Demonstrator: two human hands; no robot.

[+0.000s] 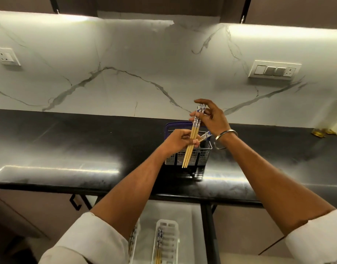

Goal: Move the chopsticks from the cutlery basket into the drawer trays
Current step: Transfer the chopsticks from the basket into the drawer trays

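1. The left hand (178, 140) has its fingers curled around a bunch of chopsticks (192, 138). It holds them near the middle of their bare wood part.
2. The right hand (211, 117) is up at the top of the same bunch. Its thumb and some fingers touch the blue and white ends, and the first finger sticks out almost straight above them. It is hard to tell if this hand truly grips the bunch or only steadies it.
3. The bunch stands nearly upright, leaning a little. Its thin wood tips point down and hang in front of the basket (190, 159).
4. The basket is grey with a blue handle. It sits on the black counter (68, 149), near the front edge, right behind the hands.
5. One more chopstick (205, 135) leans out of the basket, just beside the left hand's fingers.
6. Below the counter a drawer (184, 212) is pulled open. A white tray (166, 242) inside it holds a few chopsticks lying flat.
7. A second tray (134, 239) is at the left, mostly hidden by the white sleeve (91, 242).
8. The right wrist wears a metal ring (223, 139).
9. No words or labels can be read on anything. The chopstick ends have only a blue pattern.
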